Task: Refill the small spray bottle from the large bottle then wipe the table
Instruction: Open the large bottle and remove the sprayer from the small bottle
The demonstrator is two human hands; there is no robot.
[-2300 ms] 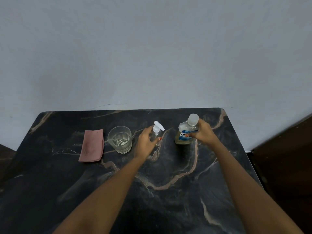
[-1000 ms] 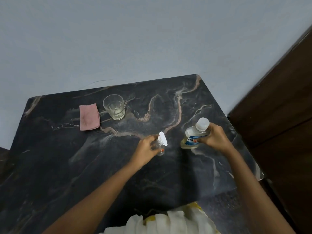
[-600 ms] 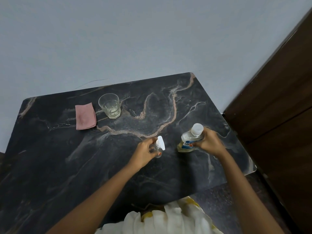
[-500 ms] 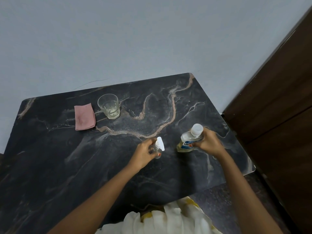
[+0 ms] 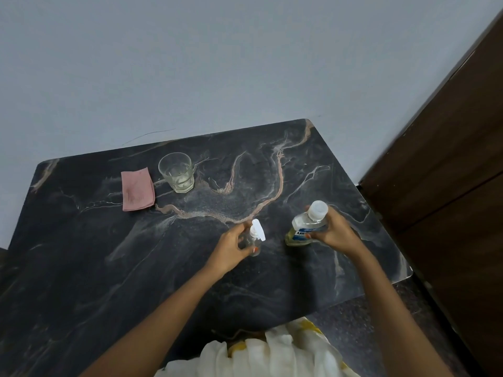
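Both bottles gripped: left hand (image 5: pixel 231 247) held spray bottle (image 5: pixel 254 238), right hand (image 5: pixel 333 232) the capped large bottle (image 5: pixel 306 227); uncapping likely came next.

The table (image 5: pixel 109 268) is black marble with pinkish-tan and white veins. The cloth (image 5: pixel 137 189) is dusty pink. The large bottle (image 5: pixel 303 229) holds pale yellow liquid under a white cap, blue label.
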